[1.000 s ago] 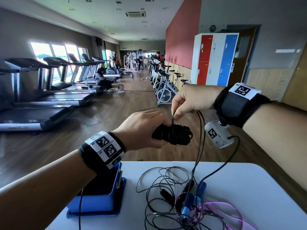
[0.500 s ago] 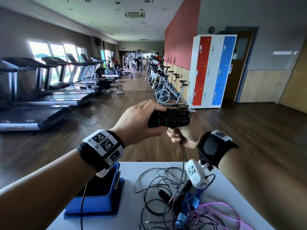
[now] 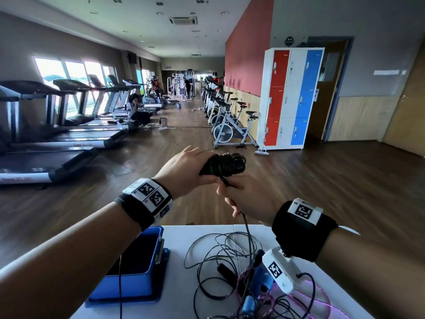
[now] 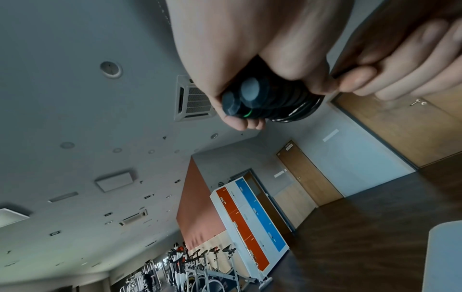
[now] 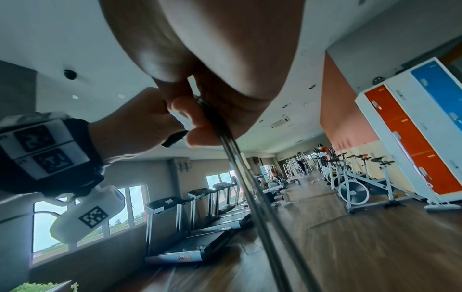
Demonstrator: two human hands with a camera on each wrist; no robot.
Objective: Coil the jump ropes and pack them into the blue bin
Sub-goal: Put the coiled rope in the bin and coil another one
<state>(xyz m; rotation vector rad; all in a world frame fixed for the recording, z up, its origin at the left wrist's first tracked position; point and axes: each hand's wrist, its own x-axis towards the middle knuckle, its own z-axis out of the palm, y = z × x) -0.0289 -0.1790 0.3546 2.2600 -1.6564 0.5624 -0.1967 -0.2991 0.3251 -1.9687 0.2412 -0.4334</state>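
Observation:
My left hand (image 3: 184, 169) grips the black jump rope handles (image 3: 222, 164), green-striped and wound round with black cord, held in the air beyond the table's far edge. The handle ends (image 4: 246, 98) show below my curled fingers in the left wrist view. Just under them my right hand (image 3: 243, 196) pinches the black cord (image 3: 247, 229), which runs down taut to the table; the same cord (image 5: 240, 177) crosses the right wrist view. The blue bin (image 3: 138, 268) sits open on the table's left, under my left forearm.
On the white table (image 3: 179, 284) lies a tangle of loose black cord (image 3: 220, 256), a blue-handled rope (image 3: 255, 293) and a purple rope (image 3: 305, 298). Beyond are the wooden gym floor, treadmills (image 3: 57, 143), exercise bikes (image 3: 230, 127) and lockers (image 3: 289, 97).
My right hand went from above the handles down to below them, drawing the cord around the bundle. The left hand kept its grip and tilted the handles up a little.

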